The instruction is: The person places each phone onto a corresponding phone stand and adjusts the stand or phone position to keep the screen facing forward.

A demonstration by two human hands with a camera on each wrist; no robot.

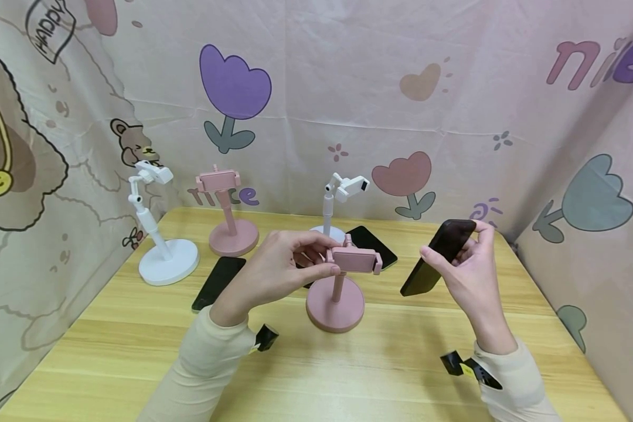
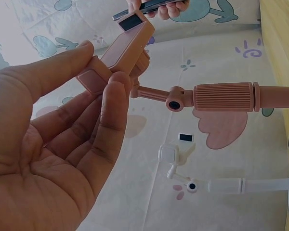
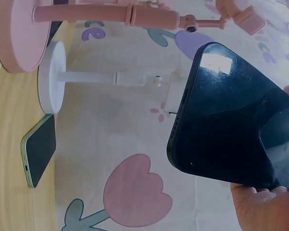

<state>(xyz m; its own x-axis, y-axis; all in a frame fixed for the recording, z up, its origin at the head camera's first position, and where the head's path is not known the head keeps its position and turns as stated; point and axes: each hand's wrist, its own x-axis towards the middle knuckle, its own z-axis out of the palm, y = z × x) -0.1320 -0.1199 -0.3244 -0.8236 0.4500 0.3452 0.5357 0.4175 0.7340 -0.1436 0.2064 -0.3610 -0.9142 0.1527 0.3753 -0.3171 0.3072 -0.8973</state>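
L hand part-closed, pinching clamp of front pink stand; R hand part-curled, gripping blk phone to stand's R.

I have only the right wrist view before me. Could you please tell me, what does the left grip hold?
Observer: In the head view, the left grip pinches the left end of the holder on the near pink stand.
Operator: Thank you. I see one white stand. Is there also a second?
Observer: Yes, a second white stand is there, leftmost of all the stands.
Operator: And what lies near to it?
Observer: A phone, dark face up, between that stand and the left grip.
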